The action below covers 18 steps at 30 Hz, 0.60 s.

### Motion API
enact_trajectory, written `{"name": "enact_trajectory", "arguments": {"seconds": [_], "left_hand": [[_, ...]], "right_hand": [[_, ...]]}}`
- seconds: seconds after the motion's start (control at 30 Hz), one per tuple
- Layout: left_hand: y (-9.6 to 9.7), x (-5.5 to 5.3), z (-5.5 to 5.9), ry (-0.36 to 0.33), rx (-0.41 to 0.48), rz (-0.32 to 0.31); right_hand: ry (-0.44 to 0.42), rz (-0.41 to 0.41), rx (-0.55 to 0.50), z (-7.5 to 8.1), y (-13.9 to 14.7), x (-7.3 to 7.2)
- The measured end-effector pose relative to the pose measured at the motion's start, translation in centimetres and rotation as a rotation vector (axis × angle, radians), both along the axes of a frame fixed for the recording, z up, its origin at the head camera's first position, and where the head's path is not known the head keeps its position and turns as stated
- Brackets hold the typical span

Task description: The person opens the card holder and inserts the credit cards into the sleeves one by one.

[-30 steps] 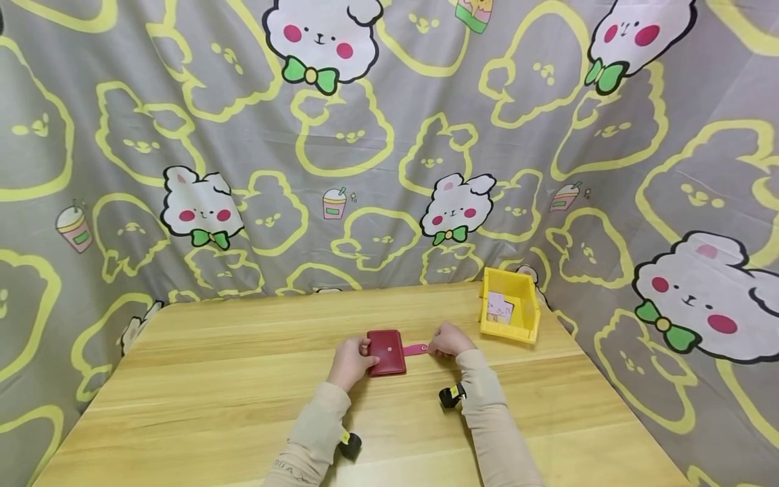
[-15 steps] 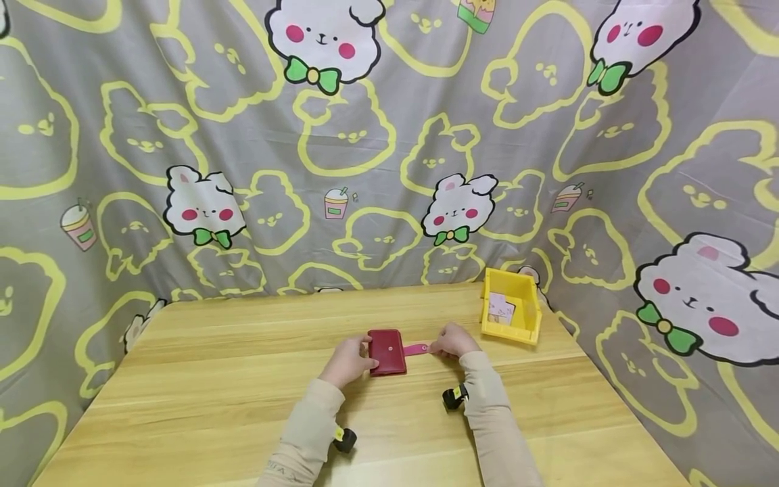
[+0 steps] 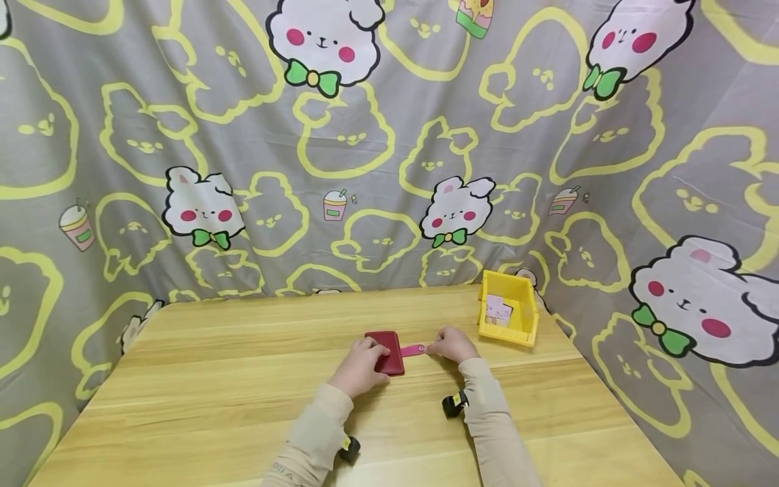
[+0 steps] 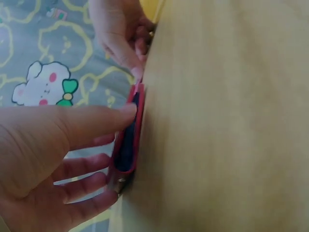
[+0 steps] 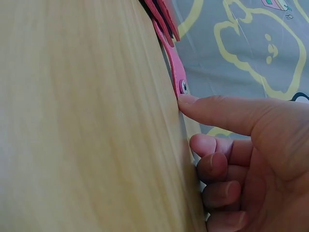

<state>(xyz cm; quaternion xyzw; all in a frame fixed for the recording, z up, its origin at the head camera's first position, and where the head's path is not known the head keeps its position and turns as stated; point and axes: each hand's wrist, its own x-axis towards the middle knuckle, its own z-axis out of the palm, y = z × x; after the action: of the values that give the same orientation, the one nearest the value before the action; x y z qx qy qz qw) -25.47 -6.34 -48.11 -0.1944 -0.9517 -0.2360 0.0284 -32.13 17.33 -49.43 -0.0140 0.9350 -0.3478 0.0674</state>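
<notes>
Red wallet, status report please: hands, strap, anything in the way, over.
Left hand touching red wallet. Right hand at strap tip. Strap unfastened. No obstruction seen; yellow bin stands apart.

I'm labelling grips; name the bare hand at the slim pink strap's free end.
The right hand, its thumb touching the pink strap; the left hand is at the rectangular red wallet.
</notes>
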Motion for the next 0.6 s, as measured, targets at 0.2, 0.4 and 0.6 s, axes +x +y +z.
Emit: {"name": "enact_trajectory", "arguments": {"seconds": [0.2, 0.4, 0.6], "left_hand": [[0.1, 0.0, -0.3, 0.042, -0.013, 0.029], [-0.2, 0.0, 0.4, 0.036, 0.028, 0.026], [-0.1, 0.5, 1.6, 0.047, 0.018, 0.028]], "right_hand": [[0.006, 0.015, -0.002, 0.2, 0.0, 0.3], [-0.018, 0.005, 0.007, 0.3, -0.2, 0.1], [-0.047, -0.009, 0.016, 0.4, -0.3, -0.1]]}}
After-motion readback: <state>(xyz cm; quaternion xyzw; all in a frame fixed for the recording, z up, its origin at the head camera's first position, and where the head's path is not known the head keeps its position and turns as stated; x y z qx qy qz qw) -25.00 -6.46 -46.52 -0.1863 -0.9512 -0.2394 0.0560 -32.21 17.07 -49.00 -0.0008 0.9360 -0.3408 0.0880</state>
